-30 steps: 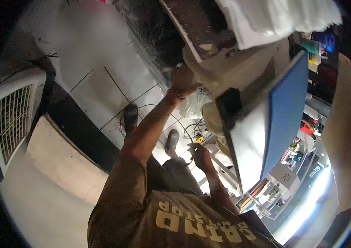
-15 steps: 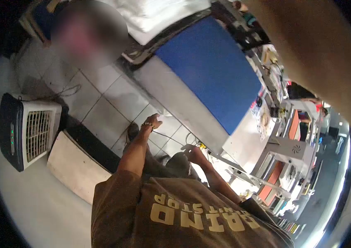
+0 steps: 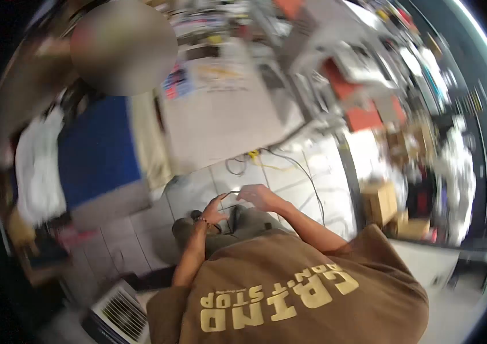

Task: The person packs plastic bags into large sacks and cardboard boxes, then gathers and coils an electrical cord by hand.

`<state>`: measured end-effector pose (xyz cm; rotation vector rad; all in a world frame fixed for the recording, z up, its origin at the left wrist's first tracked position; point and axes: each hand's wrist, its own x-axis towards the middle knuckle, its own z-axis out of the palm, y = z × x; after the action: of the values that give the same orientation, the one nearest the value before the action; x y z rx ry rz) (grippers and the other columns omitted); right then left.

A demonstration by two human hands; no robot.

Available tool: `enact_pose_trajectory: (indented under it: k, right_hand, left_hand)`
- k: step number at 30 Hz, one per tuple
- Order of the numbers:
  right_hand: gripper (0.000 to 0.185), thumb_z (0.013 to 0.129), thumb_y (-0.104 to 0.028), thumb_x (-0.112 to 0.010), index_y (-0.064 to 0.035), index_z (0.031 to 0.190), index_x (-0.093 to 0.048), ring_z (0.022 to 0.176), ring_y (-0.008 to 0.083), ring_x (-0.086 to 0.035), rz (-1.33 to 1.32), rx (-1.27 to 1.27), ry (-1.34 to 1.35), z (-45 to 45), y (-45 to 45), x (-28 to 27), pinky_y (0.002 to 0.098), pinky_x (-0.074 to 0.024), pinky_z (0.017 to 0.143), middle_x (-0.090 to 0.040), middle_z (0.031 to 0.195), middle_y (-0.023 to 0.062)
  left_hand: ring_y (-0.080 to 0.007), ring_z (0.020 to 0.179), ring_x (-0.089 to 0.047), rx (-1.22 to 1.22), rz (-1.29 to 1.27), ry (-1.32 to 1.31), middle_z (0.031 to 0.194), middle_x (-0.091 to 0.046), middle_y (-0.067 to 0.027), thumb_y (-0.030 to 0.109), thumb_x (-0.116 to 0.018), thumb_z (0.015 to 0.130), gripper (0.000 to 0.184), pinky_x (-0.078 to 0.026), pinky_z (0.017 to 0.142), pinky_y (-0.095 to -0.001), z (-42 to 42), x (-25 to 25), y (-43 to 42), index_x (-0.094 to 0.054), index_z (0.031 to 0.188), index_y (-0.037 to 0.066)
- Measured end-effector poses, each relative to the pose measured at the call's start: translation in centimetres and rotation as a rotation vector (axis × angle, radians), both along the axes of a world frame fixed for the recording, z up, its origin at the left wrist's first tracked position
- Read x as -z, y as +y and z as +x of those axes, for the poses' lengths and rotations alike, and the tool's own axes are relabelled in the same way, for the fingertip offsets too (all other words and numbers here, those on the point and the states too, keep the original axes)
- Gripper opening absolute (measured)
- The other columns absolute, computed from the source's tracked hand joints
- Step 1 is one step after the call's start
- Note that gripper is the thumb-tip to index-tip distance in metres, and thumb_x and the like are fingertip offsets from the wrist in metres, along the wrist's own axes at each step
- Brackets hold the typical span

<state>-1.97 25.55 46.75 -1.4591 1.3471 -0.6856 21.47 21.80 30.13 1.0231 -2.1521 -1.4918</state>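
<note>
1. Left hand: positioned in front of the torso, thumb and fingers parted, fingertips at the near end of 1 thin dark item. Blur prevents telling whether the fingers are closed on it.
2. Right hand: positioned just beside the left, fingers bent toward it and meeting the other end of the item. Its grip cannot be told either.
3. Thin dark item: located in the space between the 2 hands, bowed slightly, above the tiled floor. Its exact kind is too small to tell.
4. Bracelet: worn on the left wrist.
5. Shirt: brown, with pale lettering across the chest.
6. Table: pale top, located beyond the hands and apart from them.
7. Blue panel: located to the left of the table, with a white bundle at its far left side.
8. Black cable: runs along the floor to the right of the hands.
9. Cardboard box: located at the right, well apart from the hands.
10. Grilled unit: white frame, located at the lower left.
</note>
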Motion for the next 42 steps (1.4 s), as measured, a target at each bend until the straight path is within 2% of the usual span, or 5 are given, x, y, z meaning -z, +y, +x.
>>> enact_pose_trajectory:
  k: [4,24,34,36,42]
  right_hand:
    - [0.016,0.087,-0.013,-0.055,-0.0038,0.100,-0.057,0.084,0.0332,-0.061,-0.267,0.139,0.065,-3.9,3.0,-2.0,0.0419,-0.0464,0.075,-0.065,0.087,0.0122]
    - [0.090,0.059,-0.031,-0.084,-0.0129,0.135,-0.041,0.107,0.0363,-0.053,0.074,0.896,-0.060,1.2,16.0,12.2,0.0442,-0.0447,0.088,-0.054,0.116,0.0196]
    - [0.030,0.085,-0.036,-0.059,-0.0086,0.097,-0.064,0.089,0.0347,-0.060,0.397,0.919,0.408,6.0,7.7,21.7,0.0441,-0.0485,0.078,-0.065,0.091,0.0156]
    - [0.033,0.089,-0.038,-0.052,-0.0088,0.096,-0.064,0.086,0.0340,-0.061,0.247,1.075,0.008,3.3,7.5,22.6,0.0428,-0.0480,0.075,-0.065,0.086,0.0163]
    - [0.062,0.069,-0.033,-0.076,-0.0022,0.118,-0.054,0.109,0.0323,-0.054,-0.335,1.126,0.085,-3.9,4.8,7.2,0.0413,-0.0440,0.090,-0.059,0.109,0.0202]
  left_hand:
    - [-0.0371,0.077,-0.063,-0.092,-0.048,-0.198,0.076,-0.064,-0.0197,0.023,-0.055,0.088,0.024,-0.048,0.072,-0.0449,-5.6,1.2,-0.6,-0.066,0.081,0.003]
    - [-0.0174,0.053,-0.056,0.911,-0.202,-0.008,0.067,-0.063,-0.0114,0.009,-0.074,0.074,0.016,-0.043,0.050,-0.0281,-19.6,-25.2,2.3,-0.066,0.085,-0.001]
    - [-0.0043,0.062,-0.047,0.435,-0.322,0.335,0.072,-0.060,0.0008,0.011,-0.057,0.092,0.015,-0.036,0.055,-0.0185,-15.7,-39.8,-8.0,-0.066,0.096,-0.001]
    - [-0.0045,0.059,-0.046,0.462,-0.295,0.365,0.074,-0.060,0.0001,0.008,-0.060,0.089,0.012,-0.035,0.052,-0.0186,-15.9,-42.8,-10.5,-0.067,0.096,0.000]
    - [-0.0037,0.053,-0.044,0.684,-0.163,0.222,0.066,-0.055,0.0029,0.009,-0.065,0.086,0.009,-0.033,0.047,-0.0193,-17.3,-42.1,-8.4,-0.066,0.090,0.001]
